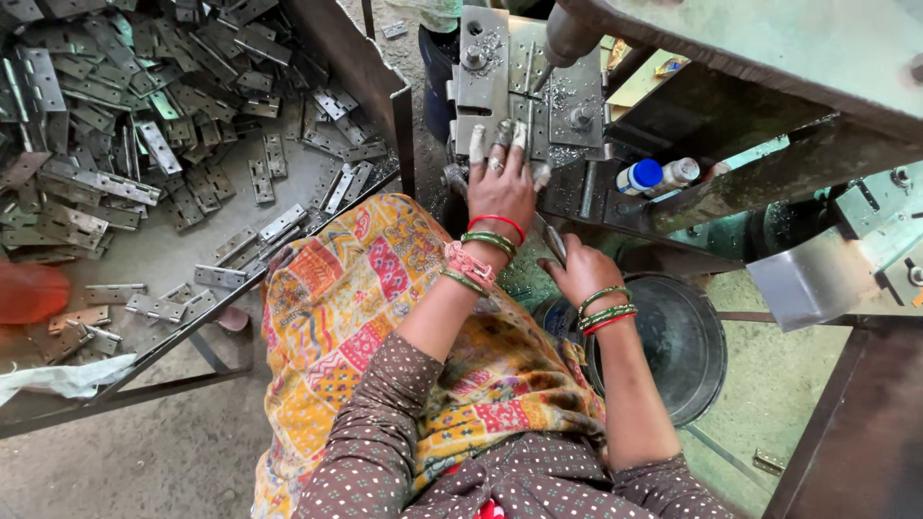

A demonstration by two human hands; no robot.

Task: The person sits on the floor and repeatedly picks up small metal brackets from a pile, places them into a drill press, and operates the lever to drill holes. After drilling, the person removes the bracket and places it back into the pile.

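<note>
Steel hinges (144,144) lay heaped in a metal tray (361,67) at the left of the head view, many of them folded flat, a few scattered near the tray's lower edge. The left hand (502,178) rested palm down on the press fixture (524,82), its fingers (498,139) spread flat and clasping nothing, pressing on a hinge plate (481,96) seated on the left part of the fixture. Metal shavings dusted the fixture's top. The right hand (582,269) was clenched around a thin metal lever (550,235) just below the fixture. Both wrists carried green and red bangles. A dark round basin (687,346) stood under the right forearm. A white bottle with a blue cap (641,176) lay on the machine frame, right of the fixture. A patterned yellow cloth (375,317) covered the person's lap.
</note>
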